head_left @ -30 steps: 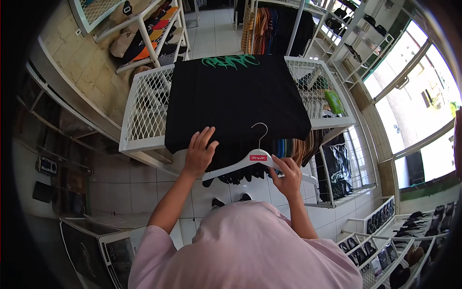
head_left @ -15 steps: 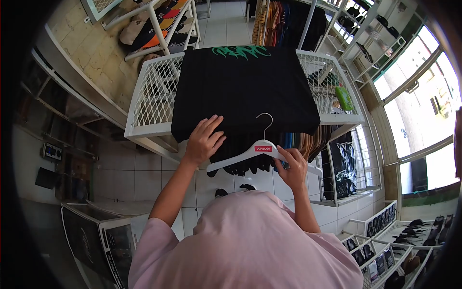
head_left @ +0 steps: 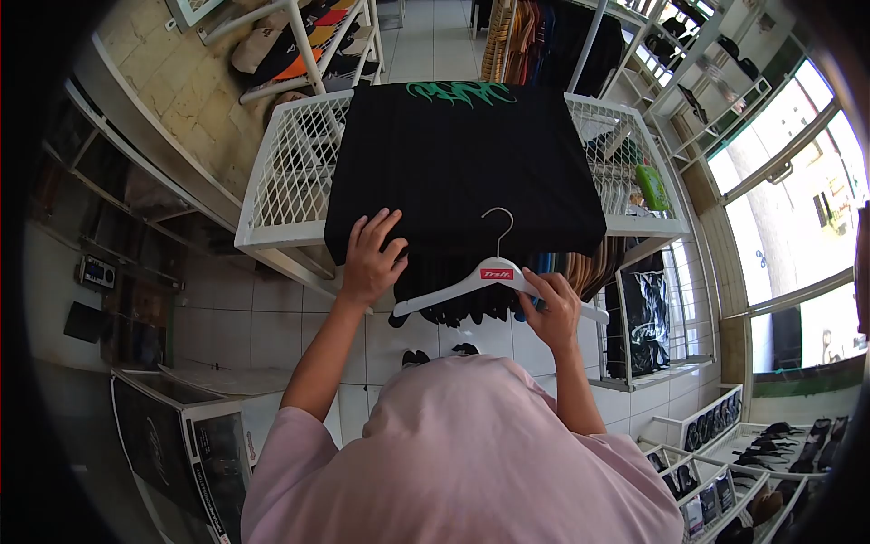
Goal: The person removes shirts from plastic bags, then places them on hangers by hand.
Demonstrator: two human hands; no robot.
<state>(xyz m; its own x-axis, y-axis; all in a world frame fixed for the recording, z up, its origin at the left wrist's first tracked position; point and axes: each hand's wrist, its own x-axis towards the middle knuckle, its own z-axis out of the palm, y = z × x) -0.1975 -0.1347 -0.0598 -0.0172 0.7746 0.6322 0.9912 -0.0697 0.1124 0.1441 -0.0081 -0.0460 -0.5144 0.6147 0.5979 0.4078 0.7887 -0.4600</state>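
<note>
A black T-shirt (head_left: 462,168) with green lettering at its far end lies spread over a white mesh rack top, its near edge hanging over the front. My left hand (head_left: 370,258) rests on the shirt's near left edge, fingers apart. In my right hand (head_left: 551,304) is a white clothes hanger (head_left: 453,292) with a red label and a metal hook, gripped near its right shoulder. The hanger is level, just in front of the shirt's near edge, its hook pointing away from me.
The white mesh rack (head_left: 272,238) has hanging clothes (head_left: 580,272) beneath it. A green packet (head_left: 651,188) lies on its right side. Caps (head_left: 308,45) fill a shelf at far left. Glass doors (head_left: 779,199) stand at right, and a rack of dark goods (head_left: 716,480) at lower right.
My left hand has shifted slightly left and toward me along the shirt's edge. The hanger stays in my right hand, its left end tipped a little lower. The view has moved slightly.
</note>
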